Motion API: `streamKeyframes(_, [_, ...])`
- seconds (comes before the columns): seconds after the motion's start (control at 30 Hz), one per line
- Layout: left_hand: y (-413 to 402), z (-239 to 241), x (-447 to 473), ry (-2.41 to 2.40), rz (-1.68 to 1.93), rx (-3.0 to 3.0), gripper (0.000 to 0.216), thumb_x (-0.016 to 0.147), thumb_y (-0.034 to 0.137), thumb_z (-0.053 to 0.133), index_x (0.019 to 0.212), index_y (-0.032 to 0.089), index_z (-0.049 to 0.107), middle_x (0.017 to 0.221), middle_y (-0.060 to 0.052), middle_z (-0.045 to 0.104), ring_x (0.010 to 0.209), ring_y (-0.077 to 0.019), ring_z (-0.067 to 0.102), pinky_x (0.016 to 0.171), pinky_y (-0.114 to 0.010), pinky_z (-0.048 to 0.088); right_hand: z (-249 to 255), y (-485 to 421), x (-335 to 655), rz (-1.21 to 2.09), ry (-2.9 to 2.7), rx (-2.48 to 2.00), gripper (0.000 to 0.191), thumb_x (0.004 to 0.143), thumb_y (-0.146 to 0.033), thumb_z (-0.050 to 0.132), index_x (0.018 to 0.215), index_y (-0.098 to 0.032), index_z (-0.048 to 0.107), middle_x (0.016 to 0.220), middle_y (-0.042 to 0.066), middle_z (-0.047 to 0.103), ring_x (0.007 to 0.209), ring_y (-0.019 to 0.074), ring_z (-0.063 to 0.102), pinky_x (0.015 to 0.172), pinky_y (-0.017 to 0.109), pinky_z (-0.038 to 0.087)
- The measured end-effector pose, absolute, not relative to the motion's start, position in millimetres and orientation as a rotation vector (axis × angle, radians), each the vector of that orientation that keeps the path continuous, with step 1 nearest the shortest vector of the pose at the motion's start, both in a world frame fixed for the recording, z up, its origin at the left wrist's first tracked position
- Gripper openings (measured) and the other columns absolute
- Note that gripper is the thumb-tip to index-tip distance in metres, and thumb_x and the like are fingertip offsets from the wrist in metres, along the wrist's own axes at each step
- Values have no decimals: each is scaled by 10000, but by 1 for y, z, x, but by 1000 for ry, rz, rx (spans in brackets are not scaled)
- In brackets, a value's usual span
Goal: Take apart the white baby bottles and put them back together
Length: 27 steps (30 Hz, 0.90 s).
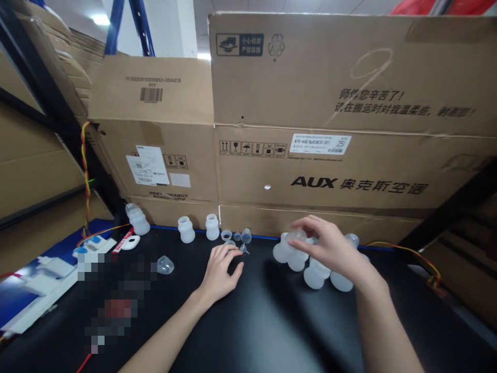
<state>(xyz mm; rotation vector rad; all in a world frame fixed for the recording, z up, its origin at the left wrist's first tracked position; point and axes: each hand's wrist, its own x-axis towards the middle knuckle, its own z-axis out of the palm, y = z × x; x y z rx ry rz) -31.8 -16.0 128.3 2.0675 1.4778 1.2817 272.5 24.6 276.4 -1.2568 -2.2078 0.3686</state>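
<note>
Left of the bottle cluster (310, 261), the left hand (221, 272) rests on the mat, fingers loosely curled beside a small funnel (244, 248), holding nothing. The right hand (330, 246) pinches what looks like a cap (295, 234) above the cluster. The bottles look light, soft, squeezable; best held around the body.

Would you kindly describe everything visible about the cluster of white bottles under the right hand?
The cluster of bottles is translucent, milky white, soft plastic or silicone by its look, each rounded with a narrower neck. About six lie bunched together on the black table, touching one another, below the cardboard boxes. The right hand hovers over them, fingertips on the topmost one; the hand hides some of them.
</note>
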Motion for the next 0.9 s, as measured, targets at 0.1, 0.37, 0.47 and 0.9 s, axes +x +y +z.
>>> streamKeyframes(0.1, [-13,121,-32,1541,1183,2219,250,907,256,644,1139,274,736,1279,-82,685,1259,-312,565,1105,-534,390,269,30,265,364,-2337,-1360,197,877,-312,761,1049,-218,742,1035,52,725,945,211,643,845,315,482])
streamKeyframes(0.37, [-8,115,-34,1675,999,2403,352,905,255,645,1252,269,705,1449,-97,628,1395,-352,505,1165,-622,362,262,35,245,187,-2509,-1577,245,806,-271,784,1048,-233,786,1060,85,735,1076,284,589,972,412,405])
streamKeyframes(0.47, [-6,113,-35,1717,993,2398,340,897,258,655,1233,267,712,1404,-92,665,1370,-341,542,1161,-617,381,269,28,246,201,-2500,-1625,353,774,-261,806,1123,-234,767,1029,85,732,1055,280,585,970,406,398])
streamKeyframes(0.9, [-5,109,-35,1595,1088,2263,252,909,206,625,1139,256,714,1032,-53,747,1023,-250,682,952,-444,552,262,7,231,-41,-2413,-1536,329,867,-304,711,1182,-209,693,1129,143,687,1152,368,574,984,474,405])
